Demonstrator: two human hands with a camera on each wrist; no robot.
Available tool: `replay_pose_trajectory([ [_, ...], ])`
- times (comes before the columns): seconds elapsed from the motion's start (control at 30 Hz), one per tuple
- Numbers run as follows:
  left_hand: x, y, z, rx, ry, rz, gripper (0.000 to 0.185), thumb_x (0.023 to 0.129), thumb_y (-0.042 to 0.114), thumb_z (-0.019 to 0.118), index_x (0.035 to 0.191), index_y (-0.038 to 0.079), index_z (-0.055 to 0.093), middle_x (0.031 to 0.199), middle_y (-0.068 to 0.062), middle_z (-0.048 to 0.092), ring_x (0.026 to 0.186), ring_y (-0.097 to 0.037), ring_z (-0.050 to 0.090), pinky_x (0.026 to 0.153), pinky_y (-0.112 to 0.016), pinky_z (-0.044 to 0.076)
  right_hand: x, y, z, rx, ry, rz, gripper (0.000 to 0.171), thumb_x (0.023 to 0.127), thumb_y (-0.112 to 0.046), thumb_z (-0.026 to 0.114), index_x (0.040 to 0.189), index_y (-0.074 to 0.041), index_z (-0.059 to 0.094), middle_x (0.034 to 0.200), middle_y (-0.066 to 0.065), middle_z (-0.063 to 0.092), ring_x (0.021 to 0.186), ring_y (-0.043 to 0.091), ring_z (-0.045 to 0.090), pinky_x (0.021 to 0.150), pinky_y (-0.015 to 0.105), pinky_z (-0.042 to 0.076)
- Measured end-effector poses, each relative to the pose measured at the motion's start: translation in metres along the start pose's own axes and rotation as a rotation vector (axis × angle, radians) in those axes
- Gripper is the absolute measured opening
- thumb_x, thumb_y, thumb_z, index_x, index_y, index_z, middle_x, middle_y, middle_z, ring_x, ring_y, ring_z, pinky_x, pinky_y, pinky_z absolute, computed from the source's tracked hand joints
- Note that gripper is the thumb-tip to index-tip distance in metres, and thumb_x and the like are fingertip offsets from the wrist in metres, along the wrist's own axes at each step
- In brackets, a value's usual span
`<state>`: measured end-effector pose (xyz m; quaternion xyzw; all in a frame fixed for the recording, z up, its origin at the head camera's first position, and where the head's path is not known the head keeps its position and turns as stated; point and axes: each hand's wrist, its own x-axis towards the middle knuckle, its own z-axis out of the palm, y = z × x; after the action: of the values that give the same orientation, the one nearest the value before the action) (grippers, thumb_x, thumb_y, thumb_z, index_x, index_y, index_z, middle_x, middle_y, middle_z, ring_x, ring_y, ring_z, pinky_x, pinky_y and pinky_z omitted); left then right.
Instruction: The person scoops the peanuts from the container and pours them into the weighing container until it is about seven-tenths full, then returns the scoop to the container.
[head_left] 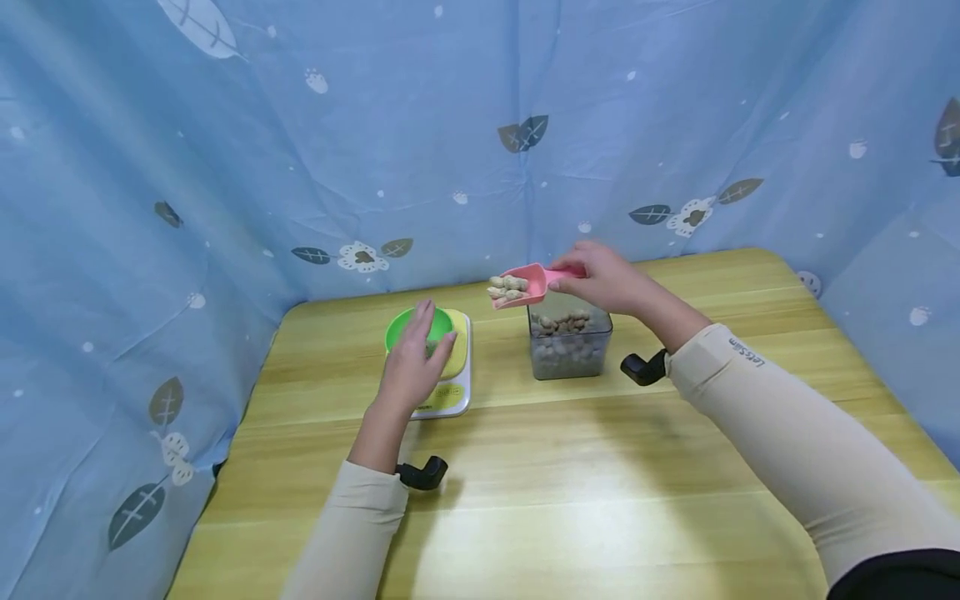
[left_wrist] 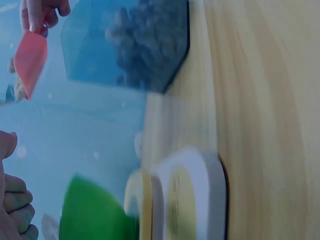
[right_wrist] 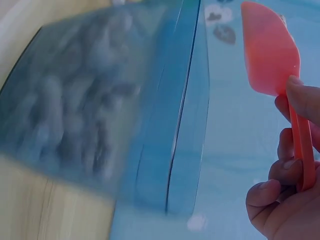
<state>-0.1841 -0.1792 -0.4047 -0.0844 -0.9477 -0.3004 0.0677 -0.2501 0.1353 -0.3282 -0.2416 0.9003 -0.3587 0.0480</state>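
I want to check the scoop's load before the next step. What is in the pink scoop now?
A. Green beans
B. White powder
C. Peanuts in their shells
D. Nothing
C: the pink scoop, held by the right hand above the clear container, carries several tan peanuts in shells at its front end, as the head view shows.
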Motion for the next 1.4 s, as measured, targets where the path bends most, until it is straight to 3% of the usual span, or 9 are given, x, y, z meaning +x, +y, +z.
replay_pose_trajectory([
  [0.43,-0.016,-0.044,-0.023,0.068,-0.001,-0.092,0.076,0.101,0.049,0.049,0.156,0.004,0.022,0.166,-0.006,0.011,0.152,-0.027,0.013,0.123,-0.050,0.018,0.034,-0.043,0.063,0.094,-0.028,-0.038,0.033,0.096,-0.023,0.066,0.124,-0.006,0.069,0.100,0.011,0.053,0.089,0.024,0.047,0.075,0.035,0.044],
  [0.8,-0.014,-0.067,-0.019,0.085,-0.072,-0.165,0.080,0.099,0.052,0.048,0.157,0.004,0.021,0.165,-0.010,0.012,0.152,-0.031,0.013,0.122,-0.052,0.019,0.050,-0.057,0.099,-0.002,-0.004,0.007,0.034,0.096,-0.022,0.064,0.124,-0.003,0.067,0.103,0.012,0.054,0.091,0.024,0.050,0.078,0.036,0.048],
  [1.0,-0.018,-0.067,-0.019,0.054,-0.063,-0.175,0.079,0.099,0.052,0.049,0.156,0.005,0.022,0.165,-0.010,0.015,0.152,-0.030,0.016,0.122,-0.051,0.020,0.053,-0.063,0.111,-0.157,0.025,-0.017,0.034,0.095,-0.022,0.067,0.124,-0.005,0.068,0.104,0.010,0.055,0.092,0.023,0.052,0.078,0.035,0.049],
  [1.27,-0.019,-0.067,-0.018,0.055,-0.041,-0.168,0.081,0.098,0.055,0.049,0.156,0.004,0.022,0.164,-0.011,0.017,0.151,-0.030,0.017,0.122,-0.049,0.021,0.051,-0.071,0.120,-0.461,0.134,-0.181,0.022,0.094,-0.018,0.066,0.113,-0.010,0.074,0.100,0.007,0.055,0.087,0.022,0.052,0.074,0.035,0.049],
  [1.4,-0.018,-0.067,-0.016,0.044,-0.034,-0.175,0.080,0.098,0.052,0.051,0.156,0.004,0.023,0.164,-0.011,0.017,0.151,-0.031,0.018,0.122,-0.050,0.021,0.050,-0.073,0.122,-0.599,0.161,-0.241,0.020,0.092,-0.008,0.065,0.109,-0.010,0.074,0.098,0.006,0.054,0.083,0.021,0.049,0.070,0.033,0.048],
])
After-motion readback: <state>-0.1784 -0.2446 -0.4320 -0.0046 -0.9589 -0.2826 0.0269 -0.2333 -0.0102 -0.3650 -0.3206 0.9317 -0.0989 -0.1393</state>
